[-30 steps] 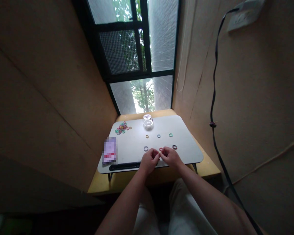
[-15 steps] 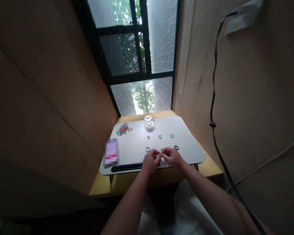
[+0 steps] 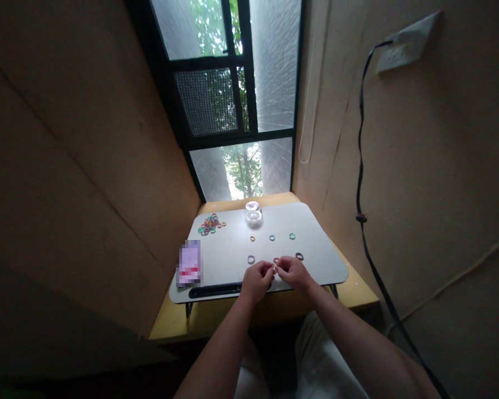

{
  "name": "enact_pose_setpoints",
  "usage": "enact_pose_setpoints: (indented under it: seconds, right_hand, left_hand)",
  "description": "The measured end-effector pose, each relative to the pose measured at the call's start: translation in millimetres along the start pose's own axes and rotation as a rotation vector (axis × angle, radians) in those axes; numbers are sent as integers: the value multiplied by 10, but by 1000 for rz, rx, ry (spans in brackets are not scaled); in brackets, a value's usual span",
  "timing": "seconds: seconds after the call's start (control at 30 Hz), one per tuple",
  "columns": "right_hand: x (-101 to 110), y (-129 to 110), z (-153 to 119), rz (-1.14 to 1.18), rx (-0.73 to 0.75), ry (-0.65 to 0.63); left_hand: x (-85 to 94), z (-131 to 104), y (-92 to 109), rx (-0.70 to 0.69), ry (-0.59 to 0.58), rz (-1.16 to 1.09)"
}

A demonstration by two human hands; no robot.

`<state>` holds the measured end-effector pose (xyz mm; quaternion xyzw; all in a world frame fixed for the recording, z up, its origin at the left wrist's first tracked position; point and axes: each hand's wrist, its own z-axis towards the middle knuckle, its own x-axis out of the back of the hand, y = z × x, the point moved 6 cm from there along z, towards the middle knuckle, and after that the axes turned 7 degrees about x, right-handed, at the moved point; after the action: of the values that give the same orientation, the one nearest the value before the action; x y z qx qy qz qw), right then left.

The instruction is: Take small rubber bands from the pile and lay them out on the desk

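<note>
Over the front of the white table, my left hand [image 3: 258, 280] and my right hand [image 3: 292, 271] meet with fingertips pinched together. Between them is a small pale yellowish hair tie [image 3: 274, 268], mostly covered by the fingers. Just beyond the fingers lies a red hair tie [image 3: 276, 260], partly hidden by my right hand. A lilac hair tie [image 3: 251, 259] lies to its left and a dark one [image 3: 299, 256] to its right. Farther back sit an orange hair tie [image 3: 252, 239], a blue one [image 3: 271, 238] and a green one [image 3: 292, 236] in a row.
A heap of coloured hair ties [image 3: 209, 224] lies at the table's back left. A clear round container [image 3: 253, 218] stands at the back middle. A blurred purple packet [image 3: 189, 263] lies at the left, near a black slot [image 3: 216, 290] along the front edge of the white folding table [image 3: 228, 260].
My hands stay together at nearly the same place, with small finger movements around the hair tie. The whole view has shifted slightly, so the table appears a little lower.
</note>
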<state>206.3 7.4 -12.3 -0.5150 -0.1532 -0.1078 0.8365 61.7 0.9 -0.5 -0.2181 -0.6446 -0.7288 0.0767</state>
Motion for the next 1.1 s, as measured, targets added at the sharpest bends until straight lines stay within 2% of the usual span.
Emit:
enact_pose_setpoints:
  seconds: [0.13, 0.27, 0.5, 1.1]
  right_hand:
    - [-7, 22, -16, -19, 0, 10]
    - [6, -15, -29, -52, 5, 20]
    - [1, -137, -38, -24, 95, -19]
    - [13, -151, -60, -64, 75, -13]
  left_hand:
    - [-7, -2, 8, -13, -19, 8]
    - [10, -3, 13, -30, 9, 45]
    - [12, -13, 18, -2, 33, 13]
    - [9, -20, 33, -19, 12, -28]
